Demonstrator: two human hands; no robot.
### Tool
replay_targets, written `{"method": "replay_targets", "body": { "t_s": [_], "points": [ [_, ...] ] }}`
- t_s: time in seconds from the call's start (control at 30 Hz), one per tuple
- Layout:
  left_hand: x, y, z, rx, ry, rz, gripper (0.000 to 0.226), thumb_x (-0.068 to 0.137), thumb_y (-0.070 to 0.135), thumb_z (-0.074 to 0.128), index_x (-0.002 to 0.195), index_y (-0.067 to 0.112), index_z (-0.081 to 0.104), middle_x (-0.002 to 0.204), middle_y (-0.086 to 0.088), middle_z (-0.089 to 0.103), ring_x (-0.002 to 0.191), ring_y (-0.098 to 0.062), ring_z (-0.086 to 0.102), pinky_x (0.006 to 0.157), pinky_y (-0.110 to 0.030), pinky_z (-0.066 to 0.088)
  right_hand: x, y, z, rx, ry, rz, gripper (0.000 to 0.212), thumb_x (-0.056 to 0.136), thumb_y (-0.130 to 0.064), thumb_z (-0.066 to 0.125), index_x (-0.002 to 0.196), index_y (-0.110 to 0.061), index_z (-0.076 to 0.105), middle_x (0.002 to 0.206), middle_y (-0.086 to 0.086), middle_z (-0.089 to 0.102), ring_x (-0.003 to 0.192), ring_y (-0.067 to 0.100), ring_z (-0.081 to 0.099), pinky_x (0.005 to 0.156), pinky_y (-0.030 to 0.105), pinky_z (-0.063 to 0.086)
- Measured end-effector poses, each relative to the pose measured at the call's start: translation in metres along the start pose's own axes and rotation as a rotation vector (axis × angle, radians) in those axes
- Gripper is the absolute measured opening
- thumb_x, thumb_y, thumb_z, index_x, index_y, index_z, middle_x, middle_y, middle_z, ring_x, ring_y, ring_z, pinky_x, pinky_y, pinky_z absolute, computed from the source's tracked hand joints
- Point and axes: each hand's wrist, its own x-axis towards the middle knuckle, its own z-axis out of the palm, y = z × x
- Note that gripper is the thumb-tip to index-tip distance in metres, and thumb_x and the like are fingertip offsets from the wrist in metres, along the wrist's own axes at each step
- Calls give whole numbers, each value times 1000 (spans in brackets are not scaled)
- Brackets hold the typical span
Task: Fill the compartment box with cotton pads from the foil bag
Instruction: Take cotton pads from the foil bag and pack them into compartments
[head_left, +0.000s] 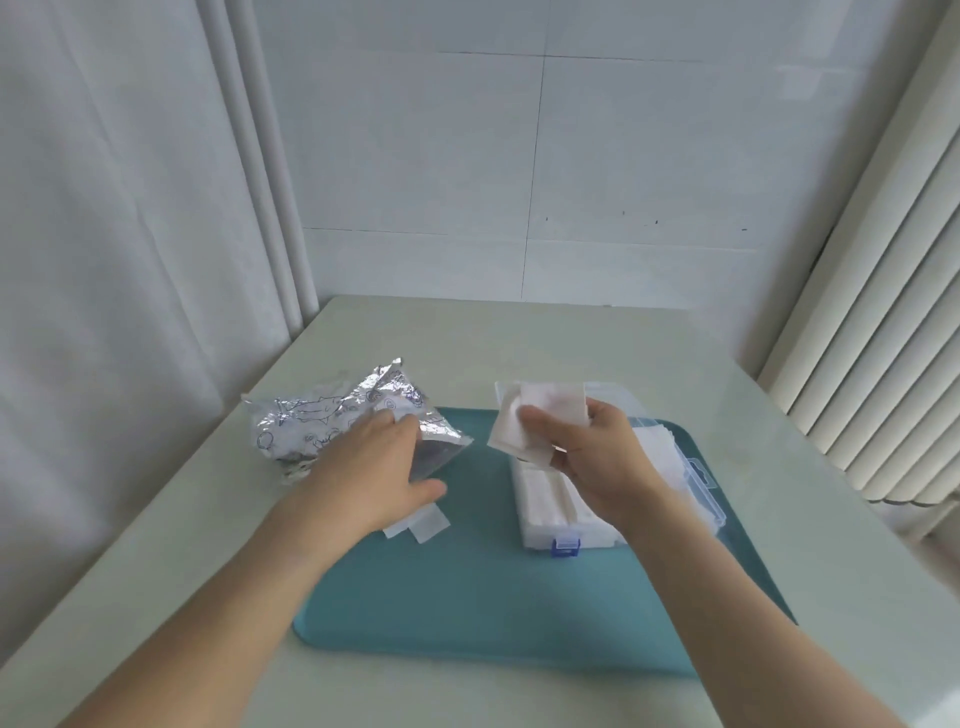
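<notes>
A pale, glossy surface (597, 343) stands in the corner of a white-tiled room, its far edge against a wall of large tiles (519, 156). White curtains (104, 208) hang on the left; a ribbed white panel (883, 312) runs down the right. Soft, cool daylight falls evenly, and a teal mat (467, 597) lies on the surface.

Single head-worn view, forward and down, close over the table (597, 343).

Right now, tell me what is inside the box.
The box holds rows of white pads in its near compartments. The right hand and its held pads cover the far compartments.
</notes>
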Motion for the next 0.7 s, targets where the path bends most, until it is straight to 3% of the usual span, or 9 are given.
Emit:
{"method": "replay_targets", "body": {
  "t_s": [0.1,0.2,0.43,0.6,0.7],
  "points": [
    [-7,-1,18,194,-119,-49,57,85,48,70,124,13,48,128,-7,51,122,-26,49,91,-35,44,0,7,6,44,2,12,16,89,-8,73,104,-3,73,98,11,76,91,22,72,81,37,59],
    [-9,-3,32,168,-140,-53,47,88,38,71,123,13,52,121,-10,58,116,-30,55,85,-37,46,-2,10,13,88,-23,34,14,90,-5,71,103,-3,72,95,8,76,86,19,73,74,30,58],
    [-8,-15,49,91,-13,15,19,96,28,64,96,8,65,107,-9,64,106,-29,61,74,-35,44,-3,12,12,81,7,48,15,89,-6,73,104,-4,72,96,8,77,88,19,73,74,29,58],
    [-14,-15,63,32,153,153,10,92,13,65,93,9,73,99,-8,66,99,-30,61,78,-41,51,-4,15,11,83,25,60,15,88,-7,73,103,-5,73,99,9,77,92,20,73,79,32,58],
    [-14,-15,66,7,155,201,13,92,11,63,98,9,74,102,-9,65,102,-32,60,83,-41,50,-5,15,9,90,28,65,15,88,-7,74,103,-5,73,97,8,77,91,20,73,78,32,57]
  ]
}}
